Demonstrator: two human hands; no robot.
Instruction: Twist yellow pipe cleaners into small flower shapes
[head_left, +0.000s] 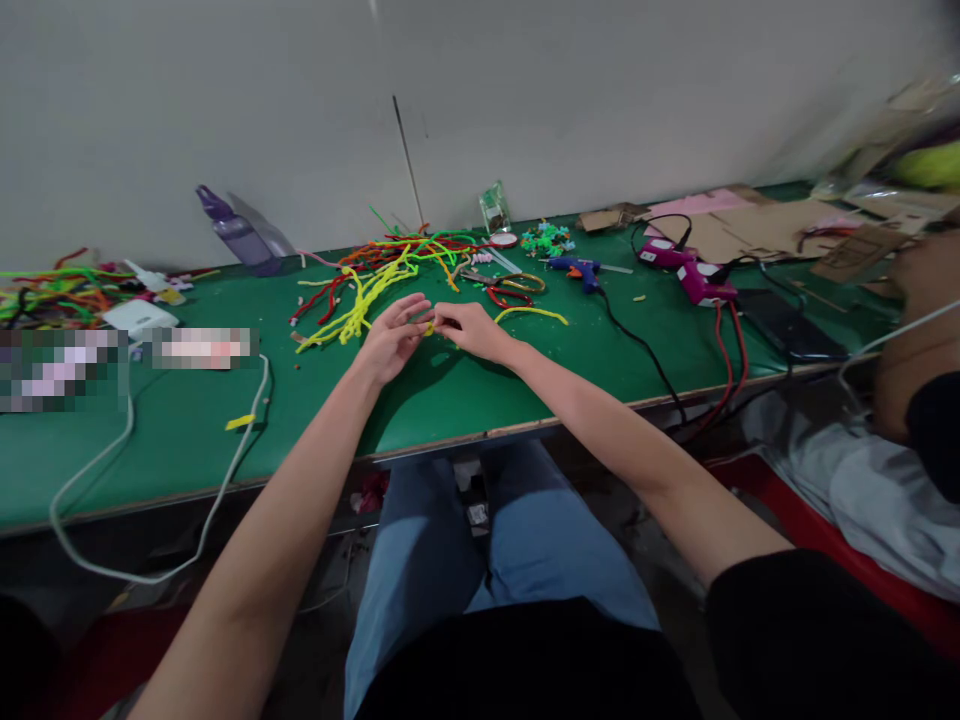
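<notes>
Yellow fuzzy stem (430, 328), only a short bit of it showing, sat between the person's fingertips just over the green tabletop (480, 395). Far left I saw a heap of soft, tangled strands (45, 290), with a boxy white plastic device (141, 318) in front and a smooth pale cable (142, 580) looping past the table's edge. Then came a translucent purple bottle (244, 240) with a tapered top, near the wall, and a loose sheaf of plush yellow strands (367, 295). The left hand (394, 338) pinched the stem at its tips, its other fingers loosely extended; the right hand (476, 330), more curled, pinched it from the other side. Behind the right hand lay metal scissors (504, 285), then a blue plastic glue gun (577, 268) trailing a black cord. Farther right were glossy magenta blocks (705, 283), flat brown cardboard (765, 232) and a dark, smooth slab (787, 325)
</notes>
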